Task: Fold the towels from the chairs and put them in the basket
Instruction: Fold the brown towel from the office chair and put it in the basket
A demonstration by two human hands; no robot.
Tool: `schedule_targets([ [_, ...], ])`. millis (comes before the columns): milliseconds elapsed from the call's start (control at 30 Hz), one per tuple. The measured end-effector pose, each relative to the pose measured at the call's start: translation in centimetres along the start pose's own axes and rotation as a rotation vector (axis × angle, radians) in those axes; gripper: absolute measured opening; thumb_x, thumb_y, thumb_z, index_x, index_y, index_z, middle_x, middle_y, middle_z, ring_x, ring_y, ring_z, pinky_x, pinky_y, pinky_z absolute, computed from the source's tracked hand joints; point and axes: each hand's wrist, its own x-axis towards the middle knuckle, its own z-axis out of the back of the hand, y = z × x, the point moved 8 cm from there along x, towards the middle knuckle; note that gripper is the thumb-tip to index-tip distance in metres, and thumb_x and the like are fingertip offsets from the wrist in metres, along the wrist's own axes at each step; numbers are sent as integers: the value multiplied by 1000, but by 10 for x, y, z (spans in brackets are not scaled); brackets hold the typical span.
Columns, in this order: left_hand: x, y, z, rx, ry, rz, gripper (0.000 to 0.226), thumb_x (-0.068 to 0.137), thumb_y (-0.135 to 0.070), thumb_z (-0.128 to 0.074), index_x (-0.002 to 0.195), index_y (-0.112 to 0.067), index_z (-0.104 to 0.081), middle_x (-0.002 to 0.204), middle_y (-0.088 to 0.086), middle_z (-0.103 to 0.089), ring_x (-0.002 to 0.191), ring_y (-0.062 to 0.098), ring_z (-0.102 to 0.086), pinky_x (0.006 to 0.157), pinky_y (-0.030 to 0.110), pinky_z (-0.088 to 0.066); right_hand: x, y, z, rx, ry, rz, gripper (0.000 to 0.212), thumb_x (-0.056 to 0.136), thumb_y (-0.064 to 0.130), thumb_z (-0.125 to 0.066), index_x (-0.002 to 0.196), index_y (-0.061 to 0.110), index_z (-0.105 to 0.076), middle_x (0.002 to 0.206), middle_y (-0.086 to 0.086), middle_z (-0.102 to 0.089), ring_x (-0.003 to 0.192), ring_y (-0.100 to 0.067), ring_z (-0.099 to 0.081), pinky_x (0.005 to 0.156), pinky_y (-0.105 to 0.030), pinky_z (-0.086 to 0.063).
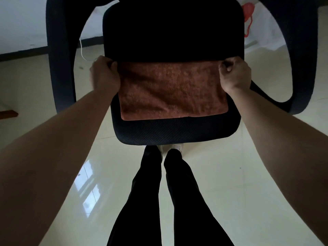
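A rust-brown towel (172, 91) lies flat as a rectangle on the front half of a black mesh chair seat (174, 132). My left hand (104, 75) pinches the towel's far left corner. My right hand (236, 73) pinches the far right corner. Both fists are closed on the cloth at the seat's side edges. No basket is in view.
The chair's dark armrests (58, 64) curve down on both sides of the seat. A white bag with red print (255, 25) sits behind the chair at the right. My legs in black trousers (159, 201) stand on the glossy tiled floor just before the seat.
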Motion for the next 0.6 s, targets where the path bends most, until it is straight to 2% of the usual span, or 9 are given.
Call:
schedule_targets([
  [100, -11, 1, -2, 56, -10, -59, 41, 100, -28, -45, 133, -4, -49, 133, 21, -50, 124, 36, -47, 96, 43, -40, -7, -9, 0, 106, -25, -84, 66, 86, 65, -52, 123, 12, -60, 110, -15, -67, 96, -30, -66, 74, -26, -42],
  [200, -51, -30, -12, 269, -21, -446, 54, 99, -38, -42, 143, -9, -40, 147, 24, -38, 133, 42, -37, 104, 51, -34, -25, -22, -5, 45, 29, -214, 74, 87, 75, -45, 121, 11, -57, 117, -13, -64, 106, -33, -63, 80, -34, -42],
  [300, -88, -40, -53, 453, 188, -714, 78, 94, -62, -39, 154, -15, -23, 160, 24, -15, 148, 41, -15, 118, 57, -17, -42, -32, -21, -98, 157, -239, 79, 88, 75, -44, 124, 6, -54, 121, -14, -65, 112, -35, -62, 82, -37, -44],
  [400, -96, -10, -83, 625, 277, -738, 100, 85, -80, -30, 158, -17, -4, 163, 24, 0, 151, 39, -3, 119, 61, -8, -44, -41, -30, -155, 177, -234, 74, 90, 74, -43, 114, 6, -60, 116, -13, -68, 109, -35, -63, 75, -33, -40],
  [500, -92, 4, -91, 635, 286, -720, 102, 82, -83, -25, 157, -19, 2, 163, 24, 4, 152, 38, 2, 119, 61, -1, -37, -46, -27, -161, 131, -203, 72, 89, 74, -44, 103, 6, -62, 106, -12, -70, 103, -34, -65, 73, -32, -39],
  [600, -90, -4, -89, 645, 305, -713, 105, 81, -84, -29, 157, -21, 5, 163, 24, 7, 151, 38, 5, 117, 62, 3, -33, -46, -24, -99, 138, -157, 71, 87, 74, -48, 99, 5, -63, 100, -13, -70, 100, -33, -66, 76, -31, -42],
])
